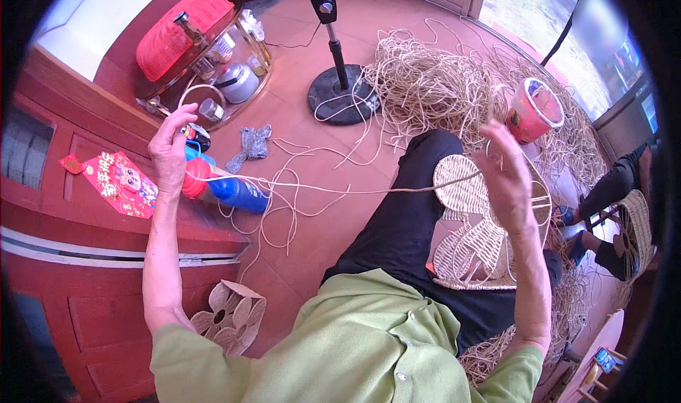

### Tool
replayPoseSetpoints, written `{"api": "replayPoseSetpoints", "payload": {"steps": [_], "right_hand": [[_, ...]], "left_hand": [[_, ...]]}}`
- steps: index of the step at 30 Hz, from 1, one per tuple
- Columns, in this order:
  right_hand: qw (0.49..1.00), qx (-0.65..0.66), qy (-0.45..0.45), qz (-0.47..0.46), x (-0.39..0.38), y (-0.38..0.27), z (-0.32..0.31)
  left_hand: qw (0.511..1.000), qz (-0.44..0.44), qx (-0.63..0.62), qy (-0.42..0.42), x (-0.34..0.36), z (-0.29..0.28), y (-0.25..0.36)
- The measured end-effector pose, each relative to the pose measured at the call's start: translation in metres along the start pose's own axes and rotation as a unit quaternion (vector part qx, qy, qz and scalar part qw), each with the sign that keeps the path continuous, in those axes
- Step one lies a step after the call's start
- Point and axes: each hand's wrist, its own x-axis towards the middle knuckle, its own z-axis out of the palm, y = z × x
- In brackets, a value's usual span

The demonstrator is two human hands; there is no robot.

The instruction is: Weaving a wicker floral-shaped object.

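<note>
My left hand (168, 155) is raised on the left, its fingers pinched near a pale loop of cord. From beside that hand a beige cord (340, 188) stretches across to a woven cord piece (457, 178) with petal-shaped parts and a curved rim, which rests on my lap. Over the right side of this piece hangs my right hand (509, 183). Its fingers are bent and smeared by motion, with a pale strand showing above them, so whether they grip it is unclear.
A large heap of loose cord (433, 84) covers the floor ahead, by a pink bucket (535, 112) and a black fan base (340, 94). A glass trolley with a red basket (181, 34), a blue bottle (241, 195) and a petal-patterned woven item (230, 318) lie left. Someone sits at far right.
</note>
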Motion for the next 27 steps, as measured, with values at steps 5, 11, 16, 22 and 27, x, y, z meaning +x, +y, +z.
{"api": "replayPoseSetpoints", "payload": {"steps": [5,11,16,22,27], "right_hand": [[0.990,0.046,-0.114,-0.070,-0.021,-0.031,0.032],[0.962,0.118,-0.179,-0.166,-0.035,-0.066,0.073],[0.937,0.147,-0.189,-0.255,-0.038,-0.099,0.104],[0.909,0.115,-0.242,-0.318,-0.063,-0.115,0.158],[0.887,0.141,-0.285,-0.334,-0.062,-0.130,0.167]], "left_hand": [[0.982,-0.023,-0.189,-0.002,0.011,0.020,0.043],[0.968,-0.076,-0.240,0.021,0.005,0.039,0.036],[0.853,-0.318,-0.401,-0.098,-0.021,0.080,0.048],[0.622,-0.517,-0.539,-0.234,-0.099,0.139,0.076],[0.625,-0.546,-0.521,-0.201,-0.154,0.148,0.061]]}}
